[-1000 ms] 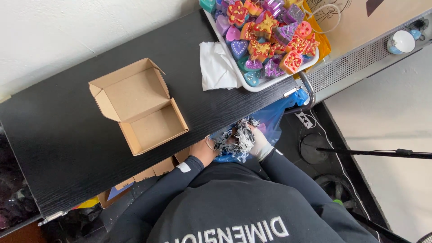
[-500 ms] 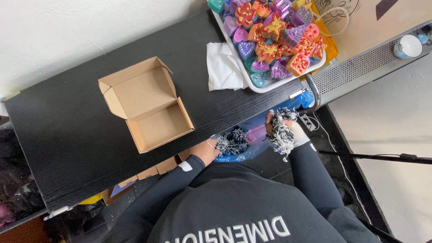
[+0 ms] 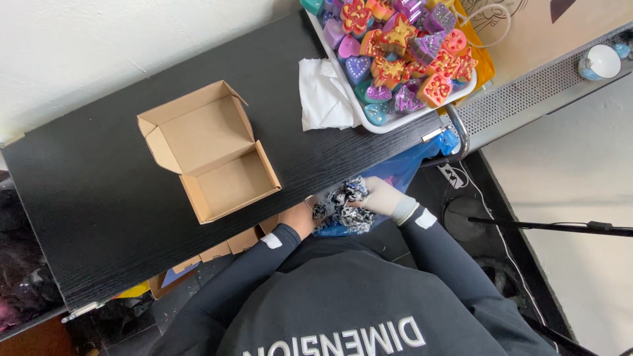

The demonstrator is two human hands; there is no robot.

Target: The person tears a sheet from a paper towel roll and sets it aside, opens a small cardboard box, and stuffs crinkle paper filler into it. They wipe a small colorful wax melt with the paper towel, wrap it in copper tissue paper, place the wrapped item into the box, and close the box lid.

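Observation:
Both my hands are together at the near edge of the black table point(image 3: 99, 217), over a blue bag point(image 3: 409, 168) that hangs below the edge. They hold a clump of black-and-white shredded filler point(image 3: 343, 204). My left hand point(image 3: 300, 219) grips its left side and is mostly hidden by it. My right hand point(image 3: 384, 196), in a white glove, grips its right side. An open brown cardboard box point(image 3: 211, 155), with nothing inside and its lid folded back, lies on the table to the left of my hands.
A white tray point(image 3: 386, 125) heaped with several colourful heart- and star-shaped pieces stands at the table's right end, with a crumpled white cloth point(image 3: 326, 95) beside it. Flat cardboard point(image 3: 217, 250) lies under the table edge. A metal shelf point(image 3: 527, 92) and a black stand point(image 3: 547, 225) are on the right.
Half a second ago my hands were apart, each holding a clump of filler, the right one further right. Now they are back together on one clump at the table's edge.

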